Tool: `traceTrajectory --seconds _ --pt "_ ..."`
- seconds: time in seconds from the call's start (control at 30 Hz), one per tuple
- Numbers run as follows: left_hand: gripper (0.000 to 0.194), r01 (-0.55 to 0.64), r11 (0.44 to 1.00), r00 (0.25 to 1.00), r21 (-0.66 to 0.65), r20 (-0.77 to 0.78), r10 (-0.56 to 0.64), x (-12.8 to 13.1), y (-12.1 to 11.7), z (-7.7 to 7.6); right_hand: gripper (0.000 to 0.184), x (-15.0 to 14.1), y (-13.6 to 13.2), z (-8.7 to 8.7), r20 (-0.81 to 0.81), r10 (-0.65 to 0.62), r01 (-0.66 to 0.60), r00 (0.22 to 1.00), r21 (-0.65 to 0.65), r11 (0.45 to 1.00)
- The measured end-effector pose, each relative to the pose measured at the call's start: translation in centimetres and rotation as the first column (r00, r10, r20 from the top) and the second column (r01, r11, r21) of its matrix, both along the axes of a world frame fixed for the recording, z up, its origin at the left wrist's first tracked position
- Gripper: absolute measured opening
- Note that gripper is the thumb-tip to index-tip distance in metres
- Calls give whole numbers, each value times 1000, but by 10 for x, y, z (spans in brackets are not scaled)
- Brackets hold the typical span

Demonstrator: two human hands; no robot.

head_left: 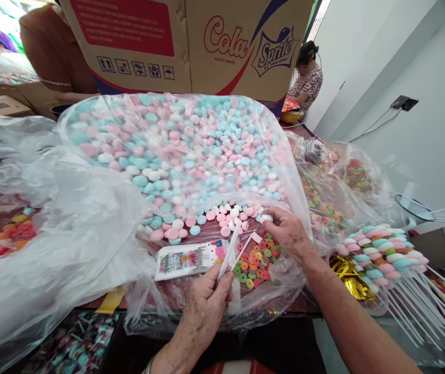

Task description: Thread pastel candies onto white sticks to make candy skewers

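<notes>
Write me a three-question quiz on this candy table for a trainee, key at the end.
1. Which of the person's own hands holds the white sticks?
2. True or false: the gold strips lie to the left of the ring candies.
3. Fill in: the large printed names on the carton are "Cola" and "____".

Key:
1. The left hand.
2. False; they lie to the right.
3. Sprite.

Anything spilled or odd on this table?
Nothing stands out. The loose gummy rings beside the left hand might suggest a spill, but they sit in one compact heap, so probably deliberate.
</notes>
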State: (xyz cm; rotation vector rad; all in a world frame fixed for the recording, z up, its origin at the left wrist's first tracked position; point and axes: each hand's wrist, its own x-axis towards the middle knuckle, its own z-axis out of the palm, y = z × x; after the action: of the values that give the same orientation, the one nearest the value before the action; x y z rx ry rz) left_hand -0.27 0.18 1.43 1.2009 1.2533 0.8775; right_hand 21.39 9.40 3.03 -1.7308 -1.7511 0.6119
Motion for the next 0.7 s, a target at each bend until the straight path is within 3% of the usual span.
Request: traceTrajectory --seconds 0.03,0.1,0.17,0.23,0.7 --pt "29 15 1000 1000 11 -17 -15 0 0 0 21 -4 -3 3 -253 15 -30 967 -56 998" --pt "28 30 999 998 32 -47 -29 -1 0 -1 25 -12 -10 8 -675 -3 -133 738 -150 980" --pt "28 34 998 997 46 -71 -31 -2 0 -1 28 -17 -14 12 -838 -54 -201 543 -192 960" --pt "29 42 998 996 46 -83 -38 -2 -1 -1 27 -18 -16 13 -887 -89 -223 453 -210 952" --pt "25 23 998 991 54 -134 -15 1 0 -3 26 -25 -19 15 -901 -118 -195 417 -216 957"
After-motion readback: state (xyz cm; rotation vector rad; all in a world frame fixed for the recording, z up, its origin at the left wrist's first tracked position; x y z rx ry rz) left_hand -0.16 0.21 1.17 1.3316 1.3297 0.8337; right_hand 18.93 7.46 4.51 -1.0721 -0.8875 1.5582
